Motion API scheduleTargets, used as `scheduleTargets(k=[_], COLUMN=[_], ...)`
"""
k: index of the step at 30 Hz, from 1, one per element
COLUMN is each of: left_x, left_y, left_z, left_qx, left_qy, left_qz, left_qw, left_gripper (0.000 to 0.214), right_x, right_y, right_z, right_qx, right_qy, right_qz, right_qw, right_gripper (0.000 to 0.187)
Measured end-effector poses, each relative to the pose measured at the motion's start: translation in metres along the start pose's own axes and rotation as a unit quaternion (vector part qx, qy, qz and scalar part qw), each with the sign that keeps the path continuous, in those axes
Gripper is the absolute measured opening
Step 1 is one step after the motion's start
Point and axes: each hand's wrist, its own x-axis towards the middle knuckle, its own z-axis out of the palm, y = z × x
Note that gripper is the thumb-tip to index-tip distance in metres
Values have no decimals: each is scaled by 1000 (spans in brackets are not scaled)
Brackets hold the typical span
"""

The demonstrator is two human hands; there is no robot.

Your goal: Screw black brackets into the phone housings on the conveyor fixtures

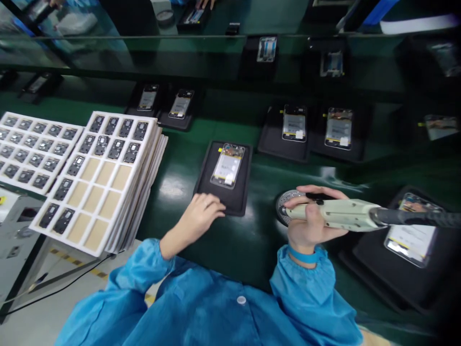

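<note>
My left hand [200, 216] rests with curled fingers on the near edge of a black carrier tray [207, 185] that holds an open phone body [228, 165]. My right hand [311, 221] is wrapped around a cream electric screwdriver [338, 215], which lies level with its tip pointing left. The tip sits over a small round grey dish [287, 204] on the green belt. A black cable [418, 217] runs off to the right from the tool.
A stack of white trays [108, 175] with small dark parts stands at the left, beside another tray [32, 149]. More black carriers with phones [294, 124] [338, 127] [412, 230] lie on the green conveyor [230, 240]. A glass shelf [216, 43] crosses the back.
</note>
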Motion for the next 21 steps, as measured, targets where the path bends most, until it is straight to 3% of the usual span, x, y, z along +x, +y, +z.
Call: scheduleTargets(k=[3, 5, 7, 9, 11, 14, 16, 19, 21], left_x=[-36, -37, -21, 13, 60, 140, 186, 229, 241], left_y=[28, 40, 47, 52, 55, 52, 45, 33, 28], left_z=[8, 7, 3, 3, 13, 42, 64, 85, 88], left_qx=[-16, -26, -35, -41, -34, 49, 115, 133, 135], left_qy=[-40, -107, -174, -190, -155, -53, -38, -42, -46], left_qz=[15, 19, 21, 33, 56, 57, 16, -50, -93], left_qw=[999, 994, 984, 980, 986, 996, 992, 989, 985], left_gripper=[19, 19, 20, 20, 29, 42, 58, 59, 56], right_x=[0, 0, 0, -1, -1, -1, -1, -1, -1], right_y=[0, 1, 1, 0, 0, 2, 4, 5, 3], right_z=[0, 0, 1, 1, 0, -1, -2, -4, -5], right_qx=[-8, -9, -8, -6, -3, -2, -4, -18, -51], right_qy=[10, 25, 37, 42, 50, 68, 75, 97, 111], right_qz=[7, 3, 3, 12, 18, 20, 22, 26, 77], right_qw=[1000, 1000, 999, 999, 999, 997, 997, 995, 990], right_gripper=[31, 33, 35, 37, 37, 39, 40, 47, 55])
